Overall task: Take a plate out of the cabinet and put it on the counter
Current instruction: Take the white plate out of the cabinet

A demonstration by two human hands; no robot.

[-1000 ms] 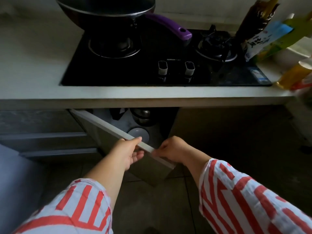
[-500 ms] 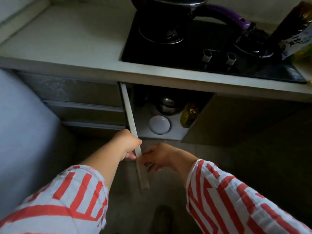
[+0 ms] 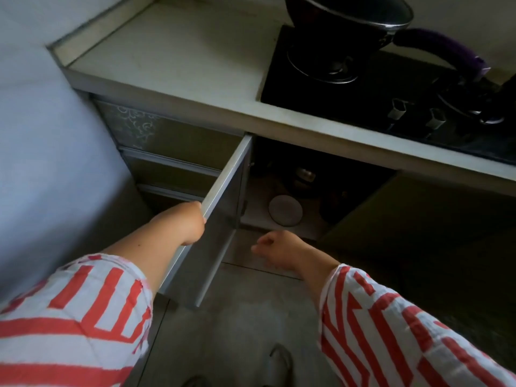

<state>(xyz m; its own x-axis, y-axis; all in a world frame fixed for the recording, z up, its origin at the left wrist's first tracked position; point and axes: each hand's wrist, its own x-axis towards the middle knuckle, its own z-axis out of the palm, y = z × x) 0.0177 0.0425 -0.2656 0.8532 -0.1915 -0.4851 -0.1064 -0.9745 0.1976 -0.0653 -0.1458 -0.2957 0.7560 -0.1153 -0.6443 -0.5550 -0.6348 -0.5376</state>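
Observation:
A small round pale plate (image 3: 285, 210) lies flat on the floor of the open cabinet (image 3: 279, 227) under the counter (image 3: 178, 60). My left hand (image 3: 192, 223) grips the outer edge of the grey cabinet door (image 3: 223, 216), which stands swung wide open. My right hand (image 3: 275, 248) hovers low in front of the cabinet opening, a short way below the plate, fingers loosely curled and holding nothing. Dark pots sit deeper in the cabinet behind the plate.
A black hob (image 3: 391, 107) with a dark wok (image 3: 349, 12) and its purple handle (image 3: 444, 51) fills the counter's right side. Drawers (image 3: 173, 152) sit left of the open door. A pale wall (image 3: 42, 135) is close on the left. A shoe (image 3: 279, 361) shows on the tiled floor.
The door has swung further open under my left hand. My right hand has let go of the door edge and moved right, toward the cabinet opening. The view has shifted left and lower.

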